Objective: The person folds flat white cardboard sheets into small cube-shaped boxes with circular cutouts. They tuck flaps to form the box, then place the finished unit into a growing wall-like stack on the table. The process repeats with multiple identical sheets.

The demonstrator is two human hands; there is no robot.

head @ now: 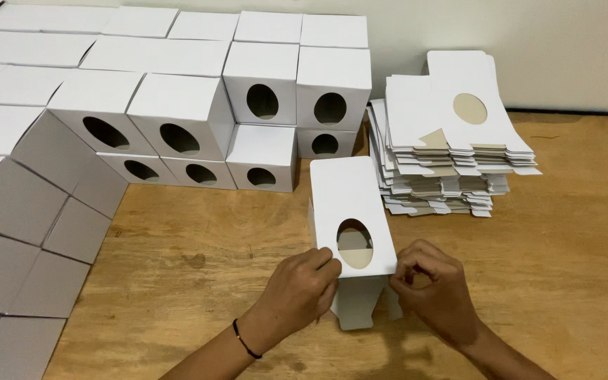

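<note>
A white cardboard box (350, 204) with an oval window lies half-formed on the wooden table (198, 239), its near end flaps sticking out toward me. My left hand (297, 288), with a black band on the wrist, pinches the box's near left corner. My right hand (431, 285) grips the near right corner, fingers curled at the edge. Both hands hold the same box.
A tall stack of flat white box blanks (445, 148) sits at the back right. Several finished white boxes with oval holes (262, 105) are piled at the back and along the left side. A pale wall runs behind.
</note>
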